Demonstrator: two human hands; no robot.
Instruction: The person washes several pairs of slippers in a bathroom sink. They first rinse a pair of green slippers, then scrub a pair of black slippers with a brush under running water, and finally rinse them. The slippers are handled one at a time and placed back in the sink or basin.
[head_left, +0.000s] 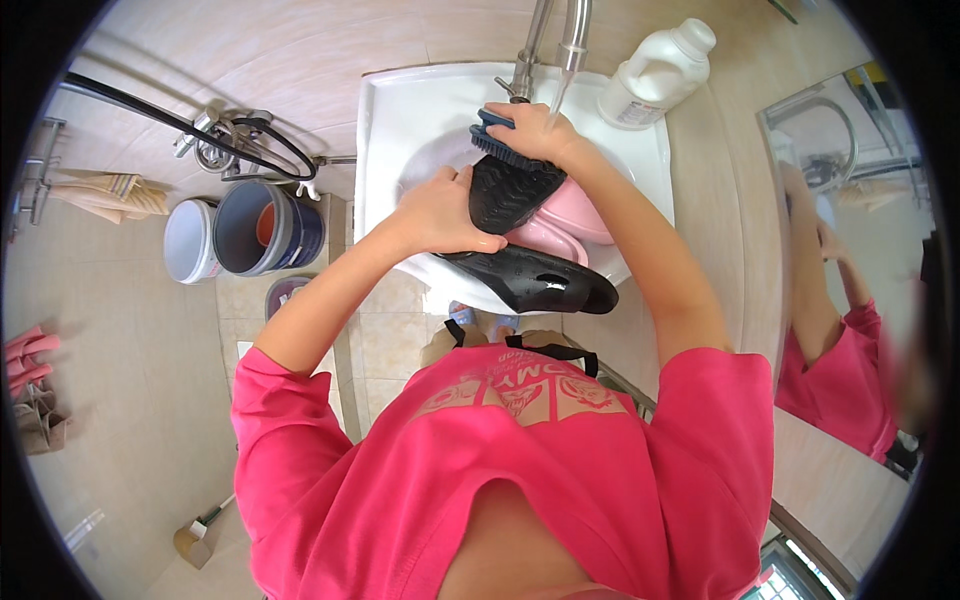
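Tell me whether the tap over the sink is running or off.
Running: a thin stream falls from the tap spout toward the right hand holding the brush over the sink.

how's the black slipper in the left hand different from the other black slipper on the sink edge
The held black slipper stands tilted, ridged sole facing up, over the basin; the lying black slipper rests flat across the sink front rim. The left hand grips the held one while the right hand presses a brush on it; the lying one is not being brushed. Both are black and look like a pair.
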